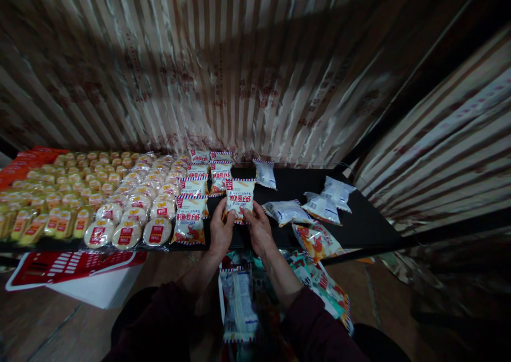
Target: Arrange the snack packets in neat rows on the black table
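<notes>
A snack bag (240, 194) with red lettering and a blue-and-red striped edge is held between my two hands, above the black shelf (279, 191). My left hand (222, 229) grips its lower left side, thumb on the front. At the lower right side, my right hand (258, 228) holds it the same way. Just left of it, matching bags (190, 221) lie in overlapping columns, printed face up. To the right, several bags lie loose, such as a white-backed bag (287, 213) and an orange-fronted bag (317, 240).
Round wrapped rice crackers (126, 235) and yellow wrapped cakes (58, 222) fill the shelf's left part in rows. Below the shelf's front edge, an open box holds more bags (239, 303). A red and white carton (88, 277) stands lower left. A striped curtain (223, 74) hangs behind.
</notes>
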A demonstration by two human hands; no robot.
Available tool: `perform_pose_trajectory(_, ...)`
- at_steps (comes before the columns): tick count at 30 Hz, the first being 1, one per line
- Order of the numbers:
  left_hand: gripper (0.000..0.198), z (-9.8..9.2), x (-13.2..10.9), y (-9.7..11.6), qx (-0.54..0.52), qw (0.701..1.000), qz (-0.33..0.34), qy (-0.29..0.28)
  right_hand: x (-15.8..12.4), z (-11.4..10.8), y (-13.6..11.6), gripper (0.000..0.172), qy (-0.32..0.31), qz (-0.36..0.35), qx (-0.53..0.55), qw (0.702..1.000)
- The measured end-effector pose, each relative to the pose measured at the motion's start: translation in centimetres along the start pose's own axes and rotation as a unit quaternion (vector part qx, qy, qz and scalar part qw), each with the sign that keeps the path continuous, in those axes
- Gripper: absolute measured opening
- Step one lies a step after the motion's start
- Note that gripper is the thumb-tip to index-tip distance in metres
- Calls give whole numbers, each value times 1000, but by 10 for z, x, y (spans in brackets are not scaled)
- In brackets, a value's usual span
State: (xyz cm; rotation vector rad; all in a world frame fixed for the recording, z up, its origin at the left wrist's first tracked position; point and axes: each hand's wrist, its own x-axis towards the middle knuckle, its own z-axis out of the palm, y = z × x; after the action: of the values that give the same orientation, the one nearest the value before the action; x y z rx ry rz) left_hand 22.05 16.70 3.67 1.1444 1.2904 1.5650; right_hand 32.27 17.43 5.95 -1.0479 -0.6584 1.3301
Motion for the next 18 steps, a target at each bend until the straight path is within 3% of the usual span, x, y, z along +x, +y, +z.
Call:
perform_pose_trajectory(9, 45, 0, -2, 1, 57, 998, -3, 29, 3, -1, 7, 53, 8, 5, 6, 1000)
perform_pose_trajectory(18, 52, -3, -8, 11, 277, 954, 118, -1, 5, 3, 9, 54, 26, -4, -13, 1000)
